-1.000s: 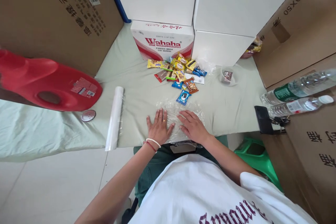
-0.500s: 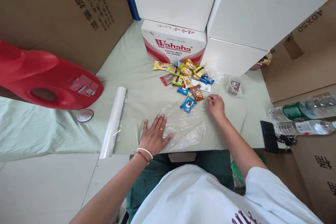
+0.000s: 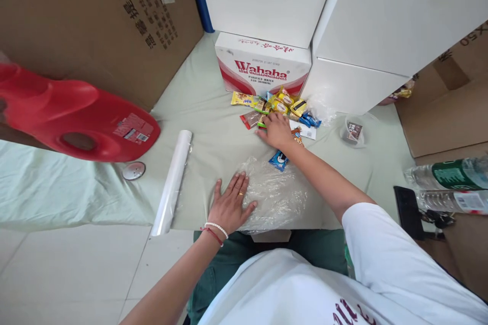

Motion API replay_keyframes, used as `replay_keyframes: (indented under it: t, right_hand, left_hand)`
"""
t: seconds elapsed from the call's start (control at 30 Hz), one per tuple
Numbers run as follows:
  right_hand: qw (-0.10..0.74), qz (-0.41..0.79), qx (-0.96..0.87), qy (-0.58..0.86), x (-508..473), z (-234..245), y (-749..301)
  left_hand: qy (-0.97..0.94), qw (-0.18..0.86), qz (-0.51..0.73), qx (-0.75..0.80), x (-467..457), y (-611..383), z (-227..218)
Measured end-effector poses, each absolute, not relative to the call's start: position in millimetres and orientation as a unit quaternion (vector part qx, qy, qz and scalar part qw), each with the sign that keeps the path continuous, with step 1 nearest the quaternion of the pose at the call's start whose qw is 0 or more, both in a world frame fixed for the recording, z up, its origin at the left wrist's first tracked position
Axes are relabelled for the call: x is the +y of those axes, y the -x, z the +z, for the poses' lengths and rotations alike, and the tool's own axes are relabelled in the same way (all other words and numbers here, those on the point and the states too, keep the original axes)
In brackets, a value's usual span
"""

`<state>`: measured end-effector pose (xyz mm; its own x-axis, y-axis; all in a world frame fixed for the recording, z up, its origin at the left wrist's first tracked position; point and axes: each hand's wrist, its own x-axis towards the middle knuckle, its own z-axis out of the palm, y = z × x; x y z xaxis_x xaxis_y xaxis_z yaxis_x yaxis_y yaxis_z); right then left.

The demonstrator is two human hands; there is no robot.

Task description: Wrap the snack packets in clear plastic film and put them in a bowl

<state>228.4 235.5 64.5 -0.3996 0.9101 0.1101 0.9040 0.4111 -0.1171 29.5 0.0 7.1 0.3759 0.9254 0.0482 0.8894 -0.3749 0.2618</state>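
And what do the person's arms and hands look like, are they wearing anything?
Yes! The left hand has a thin gold-coloured ring, and its wrist wears a white bracelet and a thin red bracelet. The right hand shows no ring or bracelet. The right arm has a short, loose white sleeve; the left sleeve is out of view.

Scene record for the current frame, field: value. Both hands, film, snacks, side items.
left hand: flat, fingers spread at left edge of film
right hand: over snack packets; grip hidden
plastic film: wrinkled, by near edge of table
snacks: heaped before Wahaha box
left side: white roll, red jug
right side: two bottles
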Motion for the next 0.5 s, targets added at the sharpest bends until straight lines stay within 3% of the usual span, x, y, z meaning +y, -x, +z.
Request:
replay_keyframes:
  t: [0.33, 0.5]
  right_hand:
    - [0.077, -0.019, -0.805, 0.588, 304.8, 78.9, -199.6]
    - [0.108, -0.043, -0.825, 0.554, 286.6, 88.3, -229.5]
  left_hand:
    - [-0.819, 0.106, 0.106, 0.554, -0.4, -30.7, 11.9]
    - [-0.816, 0.125, 0.122, 0.551, 0.0, -30.4, 12.7]
